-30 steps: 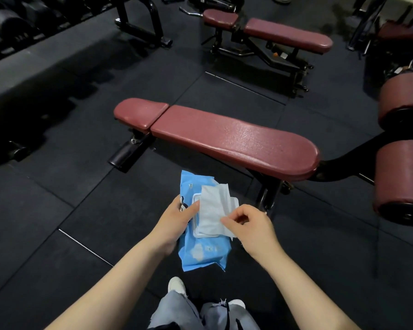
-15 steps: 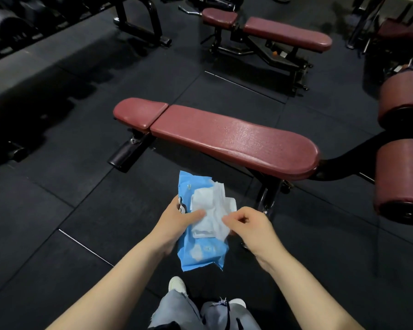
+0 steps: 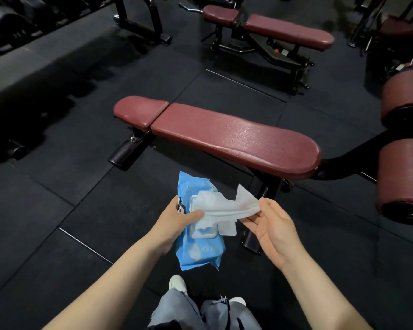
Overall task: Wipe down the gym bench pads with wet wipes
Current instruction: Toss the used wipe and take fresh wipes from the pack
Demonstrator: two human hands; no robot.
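A flat gym bench stands in front of me, with a long maroon back pad [image 3: 236, 139] and a short seat pad [image 3: 138, 110] at its left end. My left hand [image 3: 177, 217] grips a blue wet wipe pack [image 3: 198, 248], thumb on top near its open white flap. My right hand [image 3: 270, 225] pinches the end of a white wet wipe [image 3: 231, 206] between thumb and fingers. The wipe stretches from the pack's opening to the right and is partly out of the pack.
A second maroon bench [image 3: 289, 32] stands further back. Two maroon roller pads [image 3: 403, 177] stick out at the right edge. A dumbbell rack [image 3: 14, 22] runs along the far left. Black rubber floor tiles lie all around; my feet are below.
My right hand has pulled the wipe out to the right, away from the pack, so the wipe is now stretched out. My left hand keeps holding the pack.
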